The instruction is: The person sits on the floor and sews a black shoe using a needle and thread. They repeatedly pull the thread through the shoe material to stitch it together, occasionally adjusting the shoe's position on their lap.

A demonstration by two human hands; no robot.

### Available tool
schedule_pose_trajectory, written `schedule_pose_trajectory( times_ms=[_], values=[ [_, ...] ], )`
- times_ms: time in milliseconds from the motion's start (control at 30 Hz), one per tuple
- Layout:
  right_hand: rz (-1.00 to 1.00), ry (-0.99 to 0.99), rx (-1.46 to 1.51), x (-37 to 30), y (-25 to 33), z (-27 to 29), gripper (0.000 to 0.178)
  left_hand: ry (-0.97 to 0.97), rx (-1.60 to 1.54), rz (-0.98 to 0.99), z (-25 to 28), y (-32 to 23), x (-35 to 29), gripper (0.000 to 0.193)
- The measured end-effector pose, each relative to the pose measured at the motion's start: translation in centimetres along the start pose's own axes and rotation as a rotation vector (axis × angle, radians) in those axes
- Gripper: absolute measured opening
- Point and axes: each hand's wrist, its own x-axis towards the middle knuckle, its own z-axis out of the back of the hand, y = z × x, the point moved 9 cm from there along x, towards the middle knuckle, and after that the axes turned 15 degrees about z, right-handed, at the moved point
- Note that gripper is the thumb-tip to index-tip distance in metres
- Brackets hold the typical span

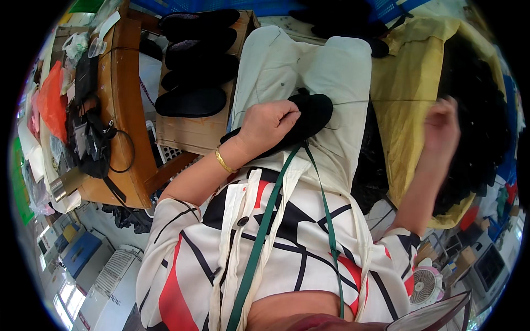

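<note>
A black cloth shoe (314,113) lies across my lap on the pale apron (342,66). My left hand (270,124) is closed on it, with the fingers curled and the thumb pressed against them. A thin dark thread (381,101) stretches from near the shoe toward the right. At its far end my right hand (441,124) is raised beside the yellow sack, its fingers drawn together and slightly blurred. Whether a needle is in those fingers is too small to make out.
Several black shoes (190,103) sit in a row on a cardboard box (187,135) at the left. Beside it stands a wooden table (124,99) with bags and cords. An open yellow sack (406,83) on the right holds many black items (475,116). A small fan (425,286) is at lower right.
</note>
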Motion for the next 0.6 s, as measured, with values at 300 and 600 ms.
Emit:
schedule_pose_trajectory(
  times_ms=[300, 600],
  values=[
    [0.654, -0.723, -0.314, 3.6, 19.5, 21.9, 0.018, -0.197, 0.432, -0.406, -1.1, -2.8, -1.0, 0.005],
    [0.684, -0.492, -0.268, 4.7, 24.3, 18.0, 0.024, -0.22, 0.486, -0.532, -1.0, -2.3, 0.4, 0.006]
  ],
)
